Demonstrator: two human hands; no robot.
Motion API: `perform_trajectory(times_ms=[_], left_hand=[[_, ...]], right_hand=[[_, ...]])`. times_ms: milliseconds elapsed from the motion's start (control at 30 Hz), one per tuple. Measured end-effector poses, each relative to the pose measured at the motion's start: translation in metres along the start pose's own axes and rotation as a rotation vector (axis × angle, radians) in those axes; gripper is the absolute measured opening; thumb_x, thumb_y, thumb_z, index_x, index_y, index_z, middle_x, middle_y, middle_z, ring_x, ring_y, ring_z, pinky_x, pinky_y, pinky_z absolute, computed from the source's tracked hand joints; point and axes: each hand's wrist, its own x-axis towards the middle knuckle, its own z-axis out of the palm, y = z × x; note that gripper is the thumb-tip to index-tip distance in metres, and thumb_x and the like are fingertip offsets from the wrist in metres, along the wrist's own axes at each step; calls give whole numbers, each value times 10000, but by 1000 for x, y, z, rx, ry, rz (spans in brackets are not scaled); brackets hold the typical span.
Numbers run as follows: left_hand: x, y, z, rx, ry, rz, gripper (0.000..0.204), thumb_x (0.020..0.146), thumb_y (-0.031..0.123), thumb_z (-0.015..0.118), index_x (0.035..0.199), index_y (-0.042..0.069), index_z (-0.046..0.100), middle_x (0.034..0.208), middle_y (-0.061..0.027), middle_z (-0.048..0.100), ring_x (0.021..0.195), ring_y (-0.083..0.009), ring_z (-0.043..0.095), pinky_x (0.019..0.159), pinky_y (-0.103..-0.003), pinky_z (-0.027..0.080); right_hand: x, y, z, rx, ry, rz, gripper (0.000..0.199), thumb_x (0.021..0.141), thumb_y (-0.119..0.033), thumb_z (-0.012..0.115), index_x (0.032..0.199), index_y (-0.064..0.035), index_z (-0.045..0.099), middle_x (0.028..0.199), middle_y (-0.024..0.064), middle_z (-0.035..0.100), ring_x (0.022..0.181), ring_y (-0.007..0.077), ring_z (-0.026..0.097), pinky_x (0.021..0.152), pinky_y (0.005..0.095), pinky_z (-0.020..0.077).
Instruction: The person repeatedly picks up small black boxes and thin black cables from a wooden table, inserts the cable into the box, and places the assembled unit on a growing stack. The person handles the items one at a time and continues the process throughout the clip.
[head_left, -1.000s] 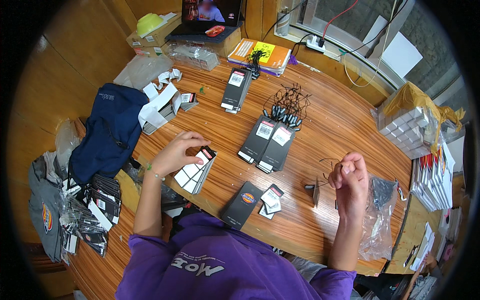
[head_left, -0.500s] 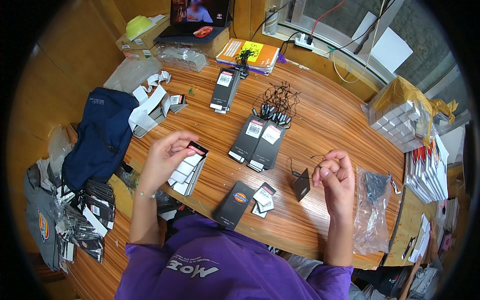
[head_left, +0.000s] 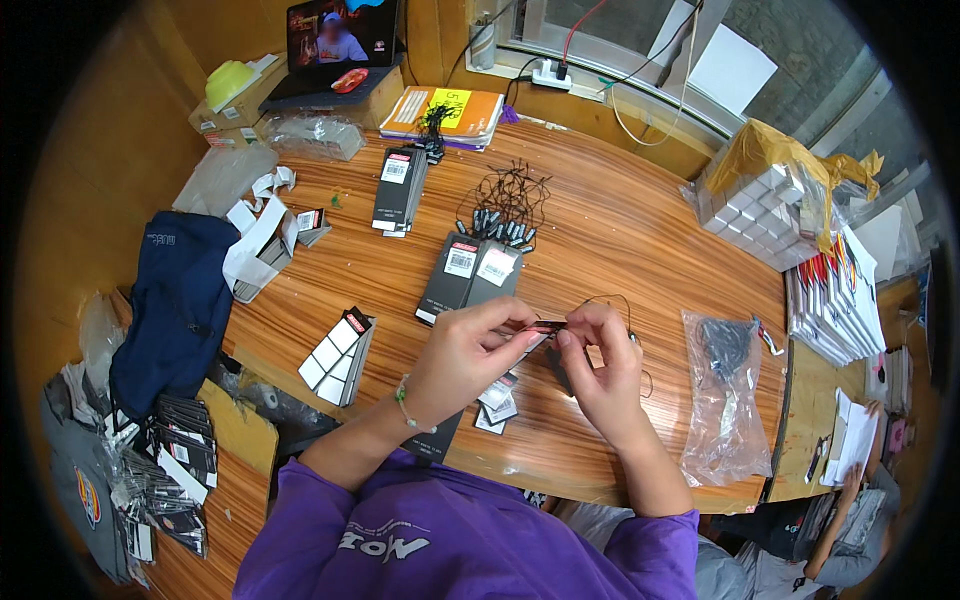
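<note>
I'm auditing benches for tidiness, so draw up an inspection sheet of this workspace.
Surface: wood-grain table, a small green scrap on it.
Job's things: label strip held; label cards stacked at left; black tags in two side-by-side stacks, black strings bunched beyond them.
Clutter: clear plastic bag at right; crumpled white paper at left.
Hands: left hand and right hand both pinch the label strip.
Cables: red cable at a white plug near the window.
Surroundings: lit laptop at the back; another person's forearm at right.
</note>
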Motion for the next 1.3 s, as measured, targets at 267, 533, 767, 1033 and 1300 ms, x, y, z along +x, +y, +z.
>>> perform_trajectory(times_ms=[267, 533, 767, 1033, 1300], left_hand=[[3, -3, 10, 38, -4, 96, 122, 804, -4, 641, 908, -41, 589, 857, -72, 629, 765, -89, 621, 618, -216, 544], [3, 1, 8, 209, -51, 191, 128, 761, -22, 667, 875, -24, 609, 850, -80, 629, 771, -128, 637, 596, -224, 523], [8, -3, 5, 470, 56, 532, 143, 688, -3, 690, 823, 22, 650, 844, -60, 621, 778, -232, 597, 677, -309, 475], [10, -3, 0, 740, 164, 710, 196, 631, 45, 690, 814, 118, 692, 827, 1, 605, 821, -181, 562, 714, -327, 420], [11, -8, 0, 766, 115, 736, 179, 641, 82, 674, 815, 123, 693, 825, 13, 598, 833, -177, 557, 731, -334, 413]], right_hand=[[0, 2, 0, -64, 62, -146, 131, 785, 67, 571, 880, 5, 505, 727, 108, 601, 622, 170, 621, 541, 268, 482], [-1, 7, 3, -110, 75, -183, 130, 777, 79, 560, 864, 4, 497, 705, 106, 585, 597, 176, 605, 527, 277, 472], [2, -1, 2, 508, -60, 285, 183, 872, 14, 492, 1054, 25, 502, 897, 87, 621, 827, 127, 594, 748, 243, 463], [8, 13, -5, 1056, -244, 532, 195, 928, -65, 421, 1091, 5, 501, 990, 81, 586, 931, 133, 564, 871, 273, 433], [6, 16, -3, 927, -233, 588, 66, 917, -93, 498, 954, -41, 513, 1016, 97, 578, 954, 129, 541, 836, 254, 429]])
